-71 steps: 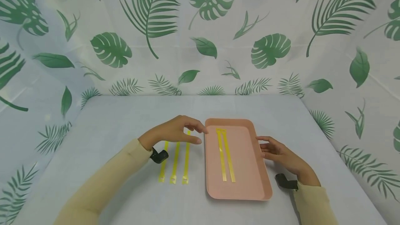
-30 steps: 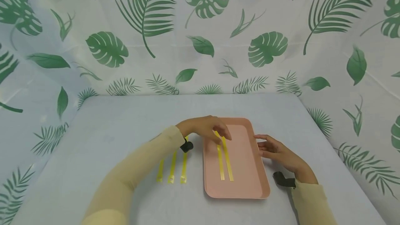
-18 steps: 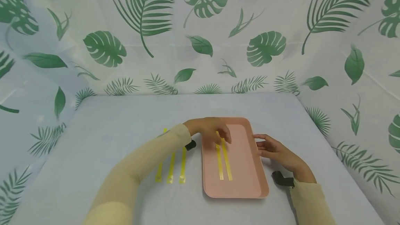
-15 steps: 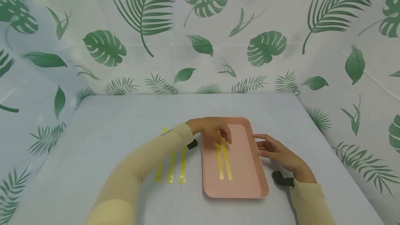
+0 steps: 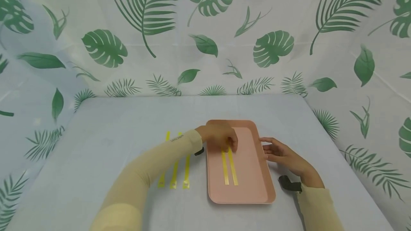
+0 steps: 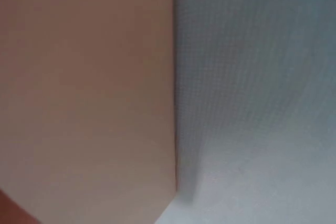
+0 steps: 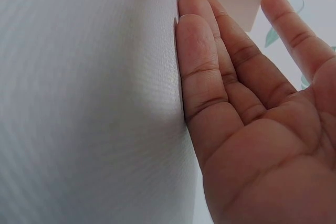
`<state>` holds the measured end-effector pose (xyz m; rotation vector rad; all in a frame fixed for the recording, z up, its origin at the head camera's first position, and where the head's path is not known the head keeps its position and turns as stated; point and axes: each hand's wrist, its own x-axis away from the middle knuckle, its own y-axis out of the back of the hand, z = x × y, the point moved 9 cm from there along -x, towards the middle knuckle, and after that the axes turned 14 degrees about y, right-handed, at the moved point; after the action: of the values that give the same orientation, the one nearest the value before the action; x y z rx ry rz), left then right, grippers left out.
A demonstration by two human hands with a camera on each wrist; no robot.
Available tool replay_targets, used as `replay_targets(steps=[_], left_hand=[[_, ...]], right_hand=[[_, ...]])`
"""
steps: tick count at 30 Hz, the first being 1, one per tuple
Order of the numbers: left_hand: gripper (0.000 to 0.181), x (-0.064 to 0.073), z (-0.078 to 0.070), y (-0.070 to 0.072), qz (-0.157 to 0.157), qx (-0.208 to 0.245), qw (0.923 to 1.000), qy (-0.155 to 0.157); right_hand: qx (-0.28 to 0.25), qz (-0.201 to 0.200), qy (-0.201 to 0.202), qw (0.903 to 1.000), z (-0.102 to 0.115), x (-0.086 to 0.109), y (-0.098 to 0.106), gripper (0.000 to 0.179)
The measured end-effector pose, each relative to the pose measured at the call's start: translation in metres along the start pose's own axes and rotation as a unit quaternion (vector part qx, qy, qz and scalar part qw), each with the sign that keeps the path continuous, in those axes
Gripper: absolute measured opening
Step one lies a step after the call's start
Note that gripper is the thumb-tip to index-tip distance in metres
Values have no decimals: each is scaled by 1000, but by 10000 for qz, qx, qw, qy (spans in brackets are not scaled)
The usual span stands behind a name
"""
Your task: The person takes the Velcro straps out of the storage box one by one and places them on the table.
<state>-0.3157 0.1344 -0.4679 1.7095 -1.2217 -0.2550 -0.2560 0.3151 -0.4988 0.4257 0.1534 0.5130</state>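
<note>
A pink tray [image 5: 253, 184] lies on the table with two flat yellow cable straps in it, a left one [image 5: 226, 170] and a right one [image 5: 233, 170]. My left hand [image 5: 221, 137] reaches over the tray's left rim, fingers bent down at the far ends of both straps and covering their slotted heads. Whether it pinches one I cannot tell. The left wrist view is filled by the tray's side [image 6: 94, 87] and the table. My right hand [image 5: 285, 156] rests beside the tray, its extended fingertips right at the right rim; the right wrist view shows this hand [image 7: 262, 124] holding nothing.
Several more yellow straps [image 5: 186, 175] lie side by side on the pale table [image 5: 128, 117] left of the tray, partly under the left sleeve [image 5: 151, 163]. A leaf-print cloth [image 5: 224, 45] hangs behind and at both sides.
My left hand has moved right from beside the tray to over the straps, then lowered with its fingers drawing closer together. The right hand stays at the rim; the straps lie as before.
</note>
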Motion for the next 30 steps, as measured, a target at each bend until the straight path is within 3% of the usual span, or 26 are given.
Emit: replay_targets(steps=[7,14,30], left_hand=[[24,1,-2,2,-311,-458,9985,-11],[18,-2,-1,3,-407,-771,9961,96],[16,-5,-2,3,-388,-602,9973,128]], right_hand=[[-108,4,70,9999,0,1,0,63],[-141,17,61,9999,0,1,0,63],[-310,23,145,9994,1,0,-2,62]])
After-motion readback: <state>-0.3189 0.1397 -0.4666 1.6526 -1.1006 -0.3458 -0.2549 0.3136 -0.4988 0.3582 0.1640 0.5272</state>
